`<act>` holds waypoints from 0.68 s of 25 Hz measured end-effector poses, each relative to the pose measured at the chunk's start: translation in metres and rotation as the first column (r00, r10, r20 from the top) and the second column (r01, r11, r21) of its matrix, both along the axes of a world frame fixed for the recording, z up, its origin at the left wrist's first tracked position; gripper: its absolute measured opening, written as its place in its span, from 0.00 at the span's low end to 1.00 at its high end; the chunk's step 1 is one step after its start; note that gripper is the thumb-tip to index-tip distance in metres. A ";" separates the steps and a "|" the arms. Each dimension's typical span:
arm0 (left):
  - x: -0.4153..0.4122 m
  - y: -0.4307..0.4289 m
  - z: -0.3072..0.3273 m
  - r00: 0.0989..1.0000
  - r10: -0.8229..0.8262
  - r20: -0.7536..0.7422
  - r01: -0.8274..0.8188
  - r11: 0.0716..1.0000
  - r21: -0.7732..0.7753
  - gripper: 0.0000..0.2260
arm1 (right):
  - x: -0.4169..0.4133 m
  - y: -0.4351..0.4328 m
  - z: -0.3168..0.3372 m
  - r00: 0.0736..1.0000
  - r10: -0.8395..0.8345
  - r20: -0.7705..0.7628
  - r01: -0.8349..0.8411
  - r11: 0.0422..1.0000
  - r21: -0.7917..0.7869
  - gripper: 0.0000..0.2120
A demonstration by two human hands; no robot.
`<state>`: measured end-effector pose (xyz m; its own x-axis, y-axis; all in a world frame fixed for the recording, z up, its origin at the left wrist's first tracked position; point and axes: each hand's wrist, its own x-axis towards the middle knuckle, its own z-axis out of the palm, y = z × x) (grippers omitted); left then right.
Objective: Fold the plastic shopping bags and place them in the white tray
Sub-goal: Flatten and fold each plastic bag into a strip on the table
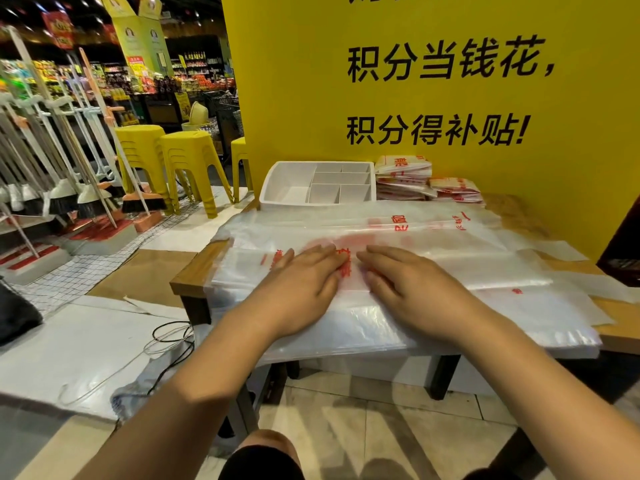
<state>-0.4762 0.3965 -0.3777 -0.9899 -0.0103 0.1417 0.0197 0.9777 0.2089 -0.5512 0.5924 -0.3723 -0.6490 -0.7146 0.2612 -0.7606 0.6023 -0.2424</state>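
Clear plastic shopping bags with red print (450,271) lie spread flat in layers over a small wooden table (194,268). My left hand (304,289) and my right hand (412,289) press palm-down on the top bag near its middle, fingers straight, fingertips almost meeting over the red print. The white tray (287,188), with several dividers, stands at the back of the table, and its compartments look bare. Two stacks of folded bags (403,178) (455,190) sit to the tray's right.
A yellow wall with black characters (450,98) rises right behind the table. Yellow stools (190,157) and a rack of brooms (69,168) stand to the left. Cables (169,341) lie on white floor sheets at the left. A dark object (623,251) sits at the table's right edge.
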 end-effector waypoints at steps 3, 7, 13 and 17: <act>0.003 -0.005 0.001 0.996 0.038 0.086 -0.034 0.998 -0.047 0.24 | -0.002 0.005 -0.004 0.995 -0.050 0.088 0.038 0.989 0.141 0.26; 0.022 -0.037 0.003 0.971 0.172 0.169 -0.163 0.985 -0.064 0.30 | -0.008 0.041 0.000 0.971 -0.200 0.132 0.160 0.950 0.267 0.35; 0.029 -0.050 0.001 0.960 0.221 0.173 -0.207 0.974 -0.097 0.33 | -0.017 0.080 0.001 0.908 -0.392 0.149 0.325 0.882 0.341 0.40; 0.028 -0.053 0.008 0.953 0.197 0.232 -0.184 0.980 -0.074 0.31 | -0.022 0.089 -0.004 0.882 -0.461 0.096 0.387 0.826 0.410 0.32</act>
